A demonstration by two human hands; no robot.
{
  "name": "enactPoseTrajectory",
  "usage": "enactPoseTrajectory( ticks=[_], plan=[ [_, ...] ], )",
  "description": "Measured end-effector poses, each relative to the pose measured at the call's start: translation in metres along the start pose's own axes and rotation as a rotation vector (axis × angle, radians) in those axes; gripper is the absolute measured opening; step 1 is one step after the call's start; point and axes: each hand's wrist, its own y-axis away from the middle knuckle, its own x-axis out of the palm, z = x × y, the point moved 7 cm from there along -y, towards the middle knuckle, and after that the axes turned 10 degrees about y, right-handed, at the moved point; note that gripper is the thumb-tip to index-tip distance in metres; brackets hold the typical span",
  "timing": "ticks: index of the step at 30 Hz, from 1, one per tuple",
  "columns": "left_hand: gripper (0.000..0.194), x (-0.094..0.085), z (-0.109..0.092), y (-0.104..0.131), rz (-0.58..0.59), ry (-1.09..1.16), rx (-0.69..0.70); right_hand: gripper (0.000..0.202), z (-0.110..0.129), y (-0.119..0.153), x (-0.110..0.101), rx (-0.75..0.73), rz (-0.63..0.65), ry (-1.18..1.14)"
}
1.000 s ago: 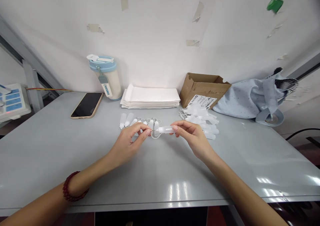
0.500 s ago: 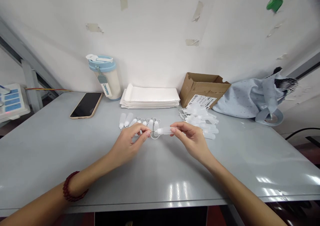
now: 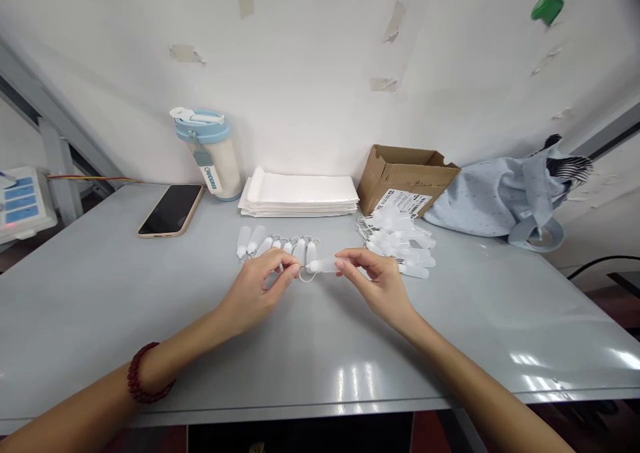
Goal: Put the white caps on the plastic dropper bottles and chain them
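Observation:
Between my hands a small translucent white bottle [image 3: 324, 265] lies level above the table, its narrow tip pointing left. The fingers of my right hand [image 3: 377, 283] pinch its rounded end. My left hand [image 3: 263, 286] is closed in a pinch at the tip, on a small cap whose white loop hangs below; the cap is mostly hidden by the fingers. Behind my left hand, several similar bottles [image 3: 258, 237] form a row. Beyond my right hand is a pile of more such bottles [image 3: 400, 239] with loops.
A stack of white envelopes [image 3: 303, 194] is against the wall, between a blue-lidded tumbler [image 3: 215, 156] and an open cardboard box [image 3: 407, 176]. A phone [image 3: 171, 210] lies at the left. A light blue cloth bag [image 3: 487, 196] rests at the right.
My right hand and the bottle have shifted slightly left, closer to my left hand. Both hands keep their pinch.

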Motion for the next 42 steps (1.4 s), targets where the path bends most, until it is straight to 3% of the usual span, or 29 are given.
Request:
enactPoseTrajectory(
  ticks=[14,26,42],
  plan=[
    [0.021,0.001,-0.001,0.002,-0.007,-0.022,0.041,0.020,-0.002,0.003,0.005,0.013,-0.010,-0.032],
    [0.027,-0.009,-0.002,-0.001,-0.070,0.190,-0.099,0.018,-0.001,-0.001,-0.003,0.052,-0.059,-0.177],
    [0.024,-0.004,-0.002,0.003,-0.040,0.160,-0.071,0.016,-0.002,0.004,0.006,0.040,0.002,-0.140]
  ],
)
